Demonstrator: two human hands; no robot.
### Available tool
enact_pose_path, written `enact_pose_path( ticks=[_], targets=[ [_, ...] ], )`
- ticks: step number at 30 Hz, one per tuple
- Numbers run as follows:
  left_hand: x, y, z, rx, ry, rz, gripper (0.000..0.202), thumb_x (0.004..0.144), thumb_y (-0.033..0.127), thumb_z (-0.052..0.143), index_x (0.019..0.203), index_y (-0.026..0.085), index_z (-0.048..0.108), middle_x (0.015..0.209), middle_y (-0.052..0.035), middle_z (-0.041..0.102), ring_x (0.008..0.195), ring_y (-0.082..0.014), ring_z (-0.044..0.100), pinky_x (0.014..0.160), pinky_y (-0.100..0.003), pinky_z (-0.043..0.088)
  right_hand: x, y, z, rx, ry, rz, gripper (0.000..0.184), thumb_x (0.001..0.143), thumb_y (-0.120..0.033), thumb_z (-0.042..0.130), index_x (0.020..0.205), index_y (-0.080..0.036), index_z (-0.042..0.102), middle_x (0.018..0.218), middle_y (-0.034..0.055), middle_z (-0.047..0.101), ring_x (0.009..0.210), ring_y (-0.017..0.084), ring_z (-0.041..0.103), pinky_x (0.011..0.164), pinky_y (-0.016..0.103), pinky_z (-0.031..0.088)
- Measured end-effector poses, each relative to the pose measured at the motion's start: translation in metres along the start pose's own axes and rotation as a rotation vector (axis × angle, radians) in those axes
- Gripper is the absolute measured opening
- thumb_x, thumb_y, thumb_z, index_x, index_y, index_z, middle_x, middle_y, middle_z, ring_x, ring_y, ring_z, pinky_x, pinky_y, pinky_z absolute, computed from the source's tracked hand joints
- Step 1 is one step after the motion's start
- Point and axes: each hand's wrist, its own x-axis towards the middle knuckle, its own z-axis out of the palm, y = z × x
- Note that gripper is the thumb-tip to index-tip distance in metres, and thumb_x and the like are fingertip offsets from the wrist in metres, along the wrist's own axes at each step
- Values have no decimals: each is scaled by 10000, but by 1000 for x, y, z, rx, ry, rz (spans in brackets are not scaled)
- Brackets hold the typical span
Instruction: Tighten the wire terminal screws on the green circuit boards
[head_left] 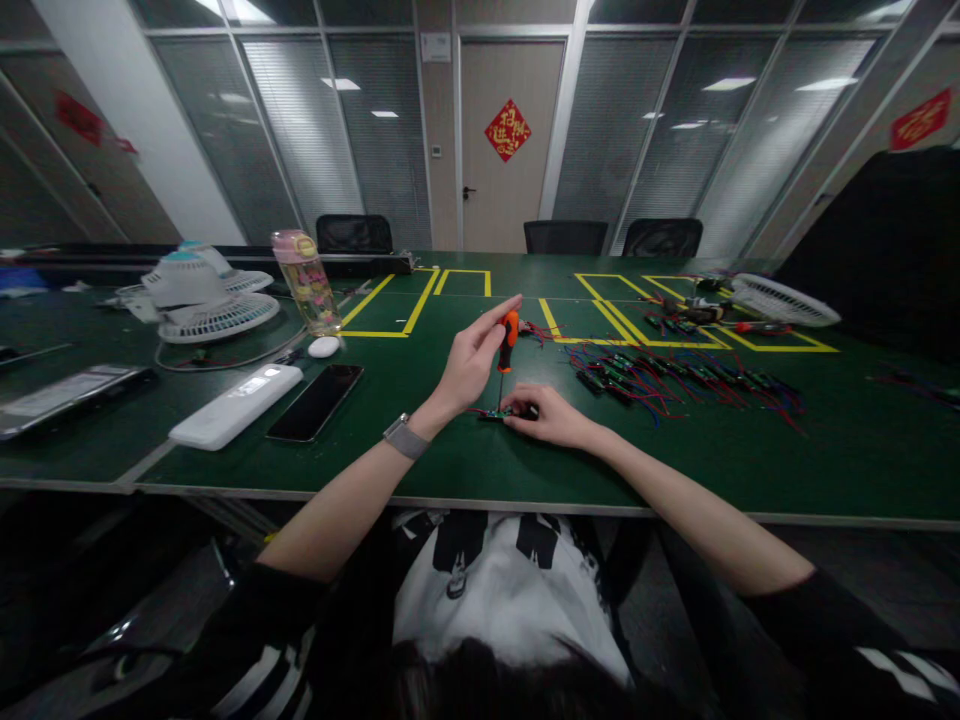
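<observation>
An orange-and-black screwdriver [509, 342] stands nearly upright over the table, its handle between the thumb and fingers of my left hand [469, 362]. Its thin shaft runs down to a small green circuit board [491, 414] lying on the green tabletop. The fingers of my right hand [551, 415] are closed at the board's right end and cover part of it. Wires stick out from the board's left side. Whether the tip sits in a screw is too small to tell. Several similar boards with red and blue wires [675, 375] lie in a pile to the right.
Left of my hands are a black phone [316, 403], a white power bank [237, 407], a round white case [323, 347] and a clear bottle [307, 285]. White fan parts [217, 315] stand farther left; a fan guard [784, 300] lies back right. Yellow tape [375, 334] marks the table [450, 470].
</observation>
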Motion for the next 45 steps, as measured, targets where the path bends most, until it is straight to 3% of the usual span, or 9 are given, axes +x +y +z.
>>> enact_pose_path(
  ticks=[5,10,17,20,23,29,33,37,45],
  targets=[
    [-2,3,2,-84,-17,-27,325,918,251,479,1227,221,576,1174,-78,652,920,-175,680,852,-336,536,0,-1,0,1,3,2,123,786,-166,613,892,-147,674,717,6,551,647,119,501,601,228,388],
    [-3,2,1,151,111,57,254,812,264,658,1064,228,657,1033,-44,628,864,-132,625,771,-265,523,0,-2,-1,9,1,21,138,784,-164,614,904,-139,679,717,9,550,641,122,498,598,234,391],
    [-1,2,-2,148,101,80,265,913,249,491,1125,247,648,1171,-58,605,1062,-152,585,890,-288,490,0,-2,-1,23,5,12,125,782,-161,618,889,-143,681,717,6,542,642,120,500,597,232,389],
    [-1,3,-1,11,48,32,335,938,205,412,1219,238,591,1198,-65,631,965,-138,646,884,-308,505,0,0,0,22,10,7,132,780,-162,620,895,-142,682,717,6,544,636,119,497,592,233,388],
    [-1,4,1,-34,48,3,322,920,214,466,1219,213,586,1144,-74,661,892,-138,665,827,-299,527,0,1,1,20,12,1,133,779,-163,623,897,-146,683,720,7,552,640,119,499,598,233,390],
    [-2,3,0,179,127,95,265,797,285,680,1059,243,673,1000,-36,621,858,-122,595,756,-251,509,0,0,1,12,13,10,130,779,-163,620,894,-146,680,707,3,545,633,118,495,598,232,390],
    [-1,3,-2,228,139,130,227,856,286,596,1063,260,686,1063,-53,590,984,-146,576,815,-267,498,0,0,1,9,11,6,127,776,-164,622,887,-146,680,712,6,546,643,121,499,607,235,394],
    [0,3,-3,113,71,99,331,914,209,431,1174,253,631,1270,-52,585,1148,-170,563,997,-350,448,0,1,1,19,8,4,136,780,-168,617,895,-138,683,718,10,544,642,120,498,602,235,392],
    [-1,2,0,-81,72,42,344,909,196,445,1216,194,601,1239,-89,632,1059,-187,650,960,-364,490,0,1,1,27,8,7,134,776,-167,621,893,-148,683,718,6,551,638,117,498,598,230,390]
  ],
)
